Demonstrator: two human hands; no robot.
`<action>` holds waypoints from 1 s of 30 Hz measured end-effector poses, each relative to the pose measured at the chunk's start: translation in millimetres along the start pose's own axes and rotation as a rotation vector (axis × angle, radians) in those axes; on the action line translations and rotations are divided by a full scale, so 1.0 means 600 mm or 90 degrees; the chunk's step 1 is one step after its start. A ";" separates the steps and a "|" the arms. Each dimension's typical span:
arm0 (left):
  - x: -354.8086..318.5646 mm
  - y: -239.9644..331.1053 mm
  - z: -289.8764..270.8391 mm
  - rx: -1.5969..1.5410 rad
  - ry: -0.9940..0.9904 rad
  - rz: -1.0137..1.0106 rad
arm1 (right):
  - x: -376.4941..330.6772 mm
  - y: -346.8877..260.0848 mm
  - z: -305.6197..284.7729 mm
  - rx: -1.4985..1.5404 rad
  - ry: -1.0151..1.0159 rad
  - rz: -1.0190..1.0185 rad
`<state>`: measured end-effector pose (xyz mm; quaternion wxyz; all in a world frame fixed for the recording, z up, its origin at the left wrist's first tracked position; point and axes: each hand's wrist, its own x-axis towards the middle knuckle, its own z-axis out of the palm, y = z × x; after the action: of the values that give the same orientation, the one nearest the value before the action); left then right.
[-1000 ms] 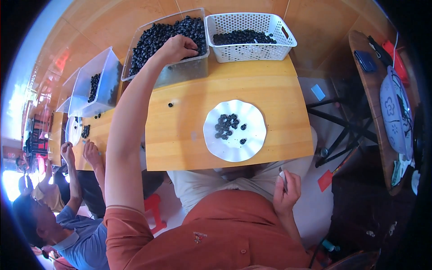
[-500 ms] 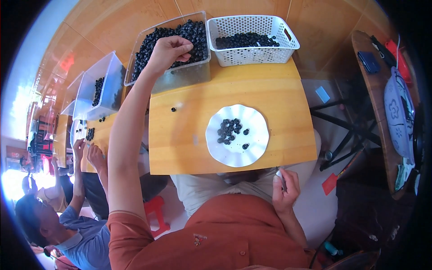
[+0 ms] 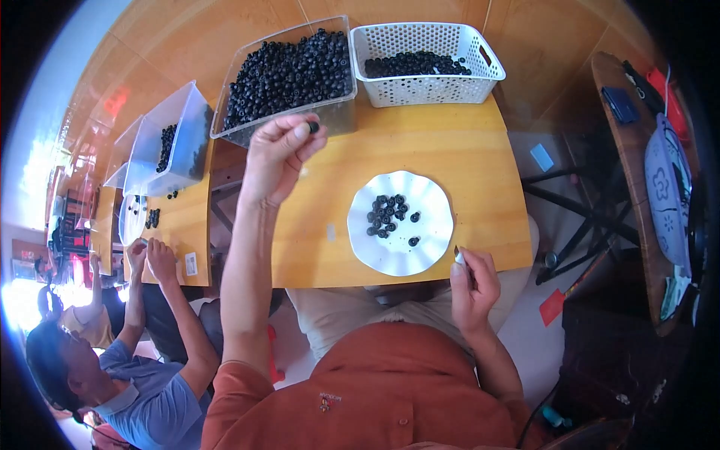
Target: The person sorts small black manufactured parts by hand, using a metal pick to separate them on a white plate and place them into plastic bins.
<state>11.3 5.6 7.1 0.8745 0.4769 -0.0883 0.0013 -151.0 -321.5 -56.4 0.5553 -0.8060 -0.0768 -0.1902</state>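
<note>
Between the thumb and forefinger of my left hand (image 3: 281,150) is a small round black piece (image 3: 313,127). That hand is closed over the table, just in front of a clear plastic bin (image 3: 330,114) heaped with the same kind of pieces. At the table's front edge on the right, my right hand (image 3: 474,292) grips a short, slim tool (image 3: 459,256) with a whitish part and a dark pointed tip; fingers hide the rest. Left of it, a white scalloped plate (image 3: 431,240) carries several black pieces (image 3: 387,215), some showing a ring-like top.
A white perforated basket (image 3: 427,91) with more black pieces stands at the back right. To the left, a co-worker (image 3: 150,390) handles something small beside another clear bin (image 3: 184,150). A wooden side table (image 3: 616,142) at the right bears a lilac patterned basin (image 3: 664,199).
My left hand has drawn back from the clear bin toward me, a black piece now visible in its fingers. My right hand has risen slightly with the tool toward the plate.
</note>
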 end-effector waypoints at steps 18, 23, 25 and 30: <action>-0.163 -0.138 0.073 -0.232 0.052 -0.167 | 0.075 -0.029 0.082 0.113 -0.107 -0.062; -0.182 -0.148 0.077 -0.238 0.043 -0.167 | 0.074 -0.033 0.095 0.139 -0.151 -0.072; -0.187 -0.149 0.080 -0.241 0.048 -0.160 | 0.075 -0.037 0.097 0.140 -0.167 -0.067; -0.196 -0.146 0.089 -0.244 0.059 -0.157 | 0.076 -0.038 0.096 0.126 -0.187 -0.057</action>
<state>-105.3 -77.1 -55.9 0.9457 0.3089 0.0118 -0.1004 -104.2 -263.5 -36.7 0.6054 -0.7625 -0.2115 -0.0863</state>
